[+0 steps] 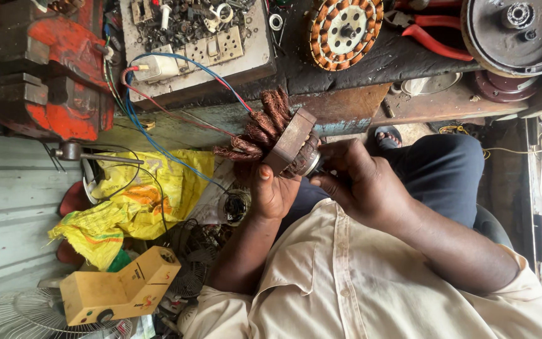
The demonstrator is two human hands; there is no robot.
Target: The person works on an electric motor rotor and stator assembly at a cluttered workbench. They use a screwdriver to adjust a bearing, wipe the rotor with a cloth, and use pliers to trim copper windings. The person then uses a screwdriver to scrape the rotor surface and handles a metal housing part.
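Left hand (271,188) cupped under motor stator (277,138), gripping it, right hand (352,179) pinching its end

Red vise (45,69) — yellow bag (133,201)

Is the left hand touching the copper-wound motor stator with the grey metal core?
Touching. The head view shows the left hand cupping the motor stator from beneath, fingers wrapped against its core with no gap.

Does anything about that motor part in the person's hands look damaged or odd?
Yes. The motor stator, held by the left hand with the right hand at its end, has dark, frayed-looking copper windings bulging unevenly from one side, possibly burnt.
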